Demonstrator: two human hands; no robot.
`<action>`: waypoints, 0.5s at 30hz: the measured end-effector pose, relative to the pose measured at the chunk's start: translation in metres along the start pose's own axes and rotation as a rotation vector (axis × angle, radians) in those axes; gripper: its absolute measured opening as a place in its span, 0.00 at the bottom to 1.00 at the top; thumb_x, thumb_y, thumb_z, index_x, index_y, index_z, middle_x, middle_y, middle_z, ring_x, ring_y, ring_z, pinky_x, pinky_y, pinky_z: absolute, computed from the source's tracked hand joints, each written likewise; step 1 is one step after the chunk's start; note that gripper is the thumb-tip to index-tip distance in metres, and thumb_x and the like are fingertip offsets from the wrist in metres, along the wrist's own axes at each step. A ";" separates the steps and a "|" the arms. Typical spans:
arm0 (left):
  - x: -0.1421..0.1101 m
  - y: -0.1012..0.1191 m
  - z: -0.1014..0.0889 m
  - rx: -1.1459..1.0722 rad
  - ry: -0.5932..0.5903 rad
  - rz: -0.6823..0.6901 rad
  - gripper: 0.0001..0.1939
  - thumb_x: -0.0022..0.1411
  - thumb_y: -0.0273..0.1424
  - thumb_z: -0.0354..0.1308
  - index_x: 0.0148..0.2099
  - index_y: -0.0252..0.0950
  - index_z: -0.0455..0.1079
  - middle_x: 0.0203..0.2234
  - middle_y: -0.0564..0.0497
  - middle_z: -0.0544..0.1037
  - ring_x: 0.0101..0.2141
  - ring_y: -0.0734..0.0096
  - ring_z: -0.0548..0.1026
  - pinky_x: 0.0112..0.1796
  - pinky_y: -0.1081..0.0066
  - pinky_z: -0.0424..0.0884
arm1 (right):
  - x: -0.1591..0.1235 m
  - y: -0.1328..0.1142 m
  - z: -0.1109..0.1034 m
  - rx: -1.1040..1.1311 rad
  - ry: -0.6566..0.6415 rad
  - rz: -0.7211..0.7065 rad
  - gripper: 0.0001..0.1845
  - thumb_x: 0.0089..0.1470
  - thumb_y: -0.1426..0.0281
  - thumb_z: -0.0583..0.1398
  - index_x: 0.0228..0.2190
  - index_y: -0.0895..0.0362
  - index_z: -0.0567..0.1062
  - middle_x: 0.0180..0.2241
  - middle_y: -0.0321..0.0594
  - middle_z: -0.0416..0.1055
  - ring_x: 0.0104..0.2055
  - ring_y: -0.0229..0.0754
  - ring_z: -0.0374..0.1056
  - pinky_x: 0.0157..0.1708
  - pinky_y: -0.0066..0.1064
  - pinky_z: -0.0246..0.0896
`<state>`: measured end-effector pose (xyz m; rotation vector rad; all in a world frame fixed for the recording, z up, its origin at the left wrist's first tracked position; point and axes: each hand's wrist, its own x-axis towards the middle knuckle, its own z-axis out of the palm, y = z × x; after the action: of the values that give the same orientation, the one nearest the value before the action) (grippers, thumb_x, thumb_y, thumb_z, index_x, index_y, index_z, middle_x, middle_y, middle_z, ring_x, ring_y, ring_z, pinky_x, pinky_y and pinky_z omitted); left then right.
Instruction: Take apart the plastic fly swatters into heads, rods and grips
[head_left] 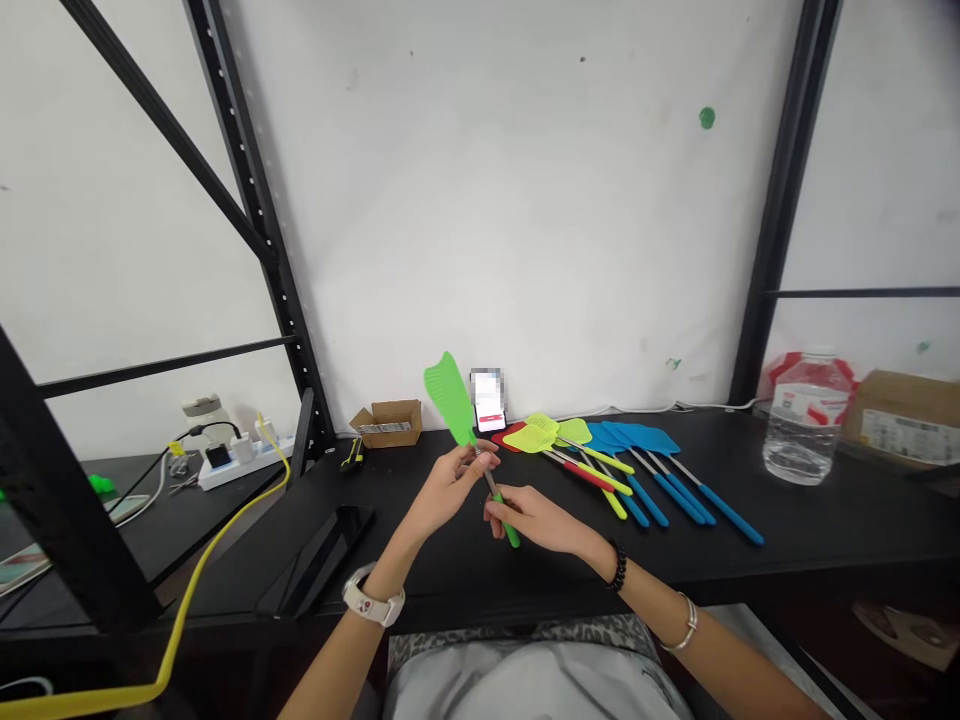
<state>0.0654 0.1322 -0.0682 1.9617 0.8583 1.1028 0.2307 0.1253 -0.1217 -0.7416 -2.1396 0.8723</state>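
Both gripping the green plastic fly swatter [459, 413]: left hand [447, 487] pinched near the paddle, right hand [538, 522] closed round the handle end, long axis tilting up-left.

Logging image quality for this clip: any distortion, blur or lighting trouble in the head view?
Head view: wide-angle bending, the black shelf posts lean and curve toward the edges; light is even and soft on the white wall, no glare; the green fly swatter held by the left hand and right hand is reasonably sharp; the phone screen behind it is blurred out.
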 end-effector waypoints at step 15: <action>-0.003 -0.002 -0.060 -0.318 0.548 -0.024 0.29 0.46 0.38 0.61 0.53 0.42 0.61 0.52 0.49 0.65 0.53 0.64 0.63 0.55 0.63 0.59 | -0.001 0.002 -0.024 -0.195 0.154 0.044 0.17 0.57 0.58 0.51 0.25 0.58 0.64 0.23 0.32 0.59 0.23 0.35 0.57 0.24 0.26 0.50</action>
<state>0.0103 0.1467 -0.0484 1.4005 0.9082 1.6865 0.2500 0.1339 -0.1111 -0.9263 -2.0960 0.6126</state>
